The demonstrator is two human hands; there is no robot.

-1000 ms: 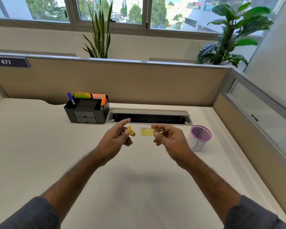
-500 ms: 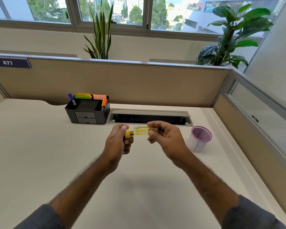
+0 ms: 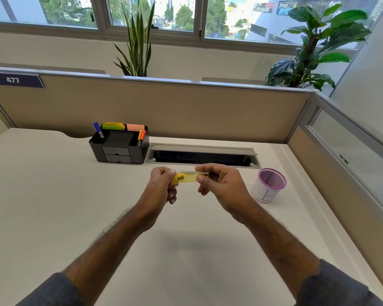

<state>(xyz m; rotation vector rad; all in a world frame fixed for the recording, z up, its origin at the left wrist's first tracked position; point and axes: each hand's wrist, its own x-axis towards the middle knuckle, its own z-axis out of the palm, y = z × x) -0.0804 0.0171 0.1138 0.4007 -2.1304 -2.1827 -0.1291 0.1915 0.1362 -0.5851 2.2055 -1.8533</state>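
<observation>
- The clear yellow tube (image 3: 189, 177) is held in the air over the desk (image 3: 53, 206), at the middle of the frame, lying roughly level between the two hands
- The right hand (image 3: 221, 187) has the tube's right end: thumb and forefinger are clamped on it, and the other fingers curl loosely below
- The left hand (image 3: 158, 191) is at the tube's left end, with thumb and forefinger pinched on the opaque yellow cap (image 3: 177, 180) and the remaining fingers curled toward the palm
- The cap sits against the tube's end, so the step in hand looks like seating or twisting the cap on; whether it is fully home cannot be told
- The next move likely calls for a straight push or a small turn along the tube's length, with the right hand bracing so the tube neither slips nor tilts
- Then it needs a place: the pink mesh cup (image 3: 270, 184) stands right of the hands and the black organiser (image 3: 119, 149) is up and to the left, both apart from the tube
</observation>
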